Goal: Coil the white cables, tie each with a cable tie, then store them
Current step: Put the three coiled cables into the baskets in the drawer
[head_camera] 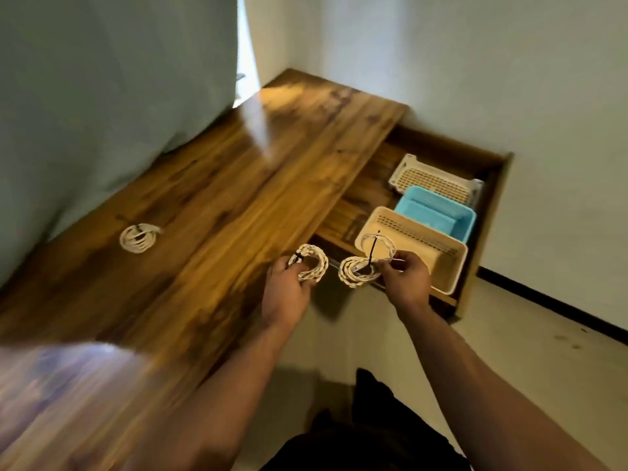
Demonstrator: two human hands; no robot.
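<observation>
Storage stage of the cable task, seen from the head camera. The left hand (287, 287), low and centre in the frame, has its grip closed round the left-hand coil (311, 266), a bundle of white cable already bound by a black cable tie (298, 257). The right hand (404, 278), just to its right, pinches two more loops of white cable together: the lower coil (356, 277), which hangs beside the left-hand coil without touching it, and the upper coil (380, 246), which stands over the near corner of the cream basket (445, 270). A long black tie (373, 251) runs across the place where these two loops meet; whether each carries a tie of its own cannot be told. The cream basket sits nearest the viewer in the open drawer (360, 195) at centre right, with the blue basket (438, 212) behind it and the white basket (435, 181) farthest back; no cable shows in any of the three. A fourth bundle, the bench coil (139, 236), lies wound and apparently tied at the left of the frame on the wooden bench (238, 171), well apart from both hands. Judged from this layout, coiling and tying are essentially complete for all visible cables, while storing has not begun: three coils wait above the drawer and one is yet to be collected.
</observation>
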